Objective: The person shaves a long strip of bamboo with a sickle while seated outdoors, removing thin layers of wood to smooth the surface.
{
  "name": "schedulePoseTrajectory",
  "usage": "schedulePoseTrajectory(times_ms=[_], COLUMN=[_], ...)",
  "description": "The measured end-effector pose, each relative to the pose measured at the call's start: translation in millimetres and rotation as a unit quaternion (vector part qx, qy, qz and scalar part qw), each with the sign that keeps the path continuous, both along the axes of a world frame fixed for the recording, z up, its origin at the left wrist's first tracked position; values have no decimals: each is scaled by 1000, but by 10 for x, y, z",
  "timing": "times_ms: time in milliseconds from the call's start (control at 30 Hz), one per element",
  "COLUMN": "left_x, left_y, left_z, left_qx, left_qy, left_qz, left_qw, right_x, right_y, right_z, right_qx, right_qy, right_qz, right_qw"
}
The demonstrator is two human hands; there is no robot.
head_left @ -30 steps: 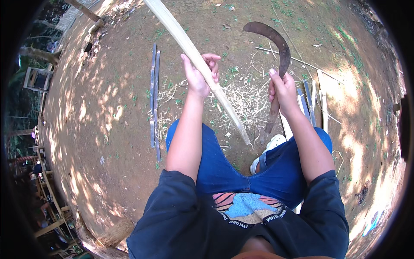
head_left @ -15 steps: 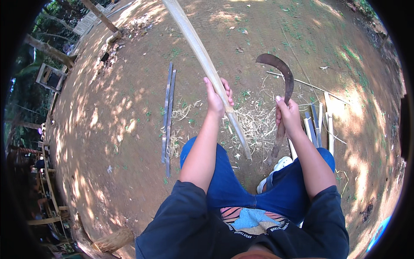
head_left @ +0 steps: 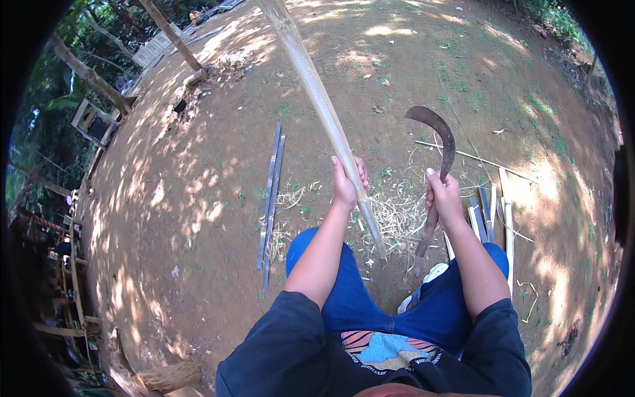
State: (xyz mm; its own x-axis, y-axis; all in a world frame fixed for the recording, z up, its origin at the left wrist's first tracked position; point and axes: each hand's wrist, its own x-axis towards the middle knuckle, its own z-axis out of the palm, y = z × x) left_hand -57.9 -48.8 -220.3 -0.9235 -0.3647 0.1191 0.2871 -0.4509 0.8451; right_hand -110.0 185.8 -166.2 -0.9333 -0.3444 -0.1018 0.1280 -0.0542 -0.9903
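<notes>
A long pale strip, which looks like split bamboo (head_left: 316,96), slants from the top edge down to between my knees. My left hand (head_left: 347,184) is closed round it near its lower end. In my right hand (head_left: 444,197) is the wooden handle of a sickle (head_left: 442,129), its dark curved blade pointing up and hooking to the left. Blade and strip are apart. Beneath and between both hands lies a heap of pale curled shavings (head_left: 400,221) on the soil.
Two thin dark strips (head_left: 272,205) lie left of my legs. Several pale and dark strips (head_left: 491,208) lie by my right knee, with a thin stick (head_left: 476,161) beyond. A cut log (head_left: 170,377) is at lower left; tree trunks (head_left: 170,33) stand at far left.
The whole view has shifted, so the scene sits lower in the picture. Both hands keep their hold on the bamboo strip and the sickle; the sickle stands slightly nearer the strip.
</notes>
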Motion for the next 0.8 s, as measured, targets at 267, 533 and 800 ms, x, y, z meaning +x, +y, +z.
schedulePoseTrajectory(times_ms=[267, 533, 800], left_x=[-17, 86, 672], left_y=[245, 609, 76], left_z=[-103, -401, 255], left_qx=[-30, -187, -332], left_qy=[16, -11, 30], left_qz=[90, 176, 156], left_qw=[995, 967, 930], right_x=[85, 243, 636], right_y=[-16, -454, -966], right_z=[66, 567, 737], right_qx=[-16, -82, -140], right_qy=[27, 135, 116], right_qz=[-4, 60, 139], right_qw=[1000, 986, 973])
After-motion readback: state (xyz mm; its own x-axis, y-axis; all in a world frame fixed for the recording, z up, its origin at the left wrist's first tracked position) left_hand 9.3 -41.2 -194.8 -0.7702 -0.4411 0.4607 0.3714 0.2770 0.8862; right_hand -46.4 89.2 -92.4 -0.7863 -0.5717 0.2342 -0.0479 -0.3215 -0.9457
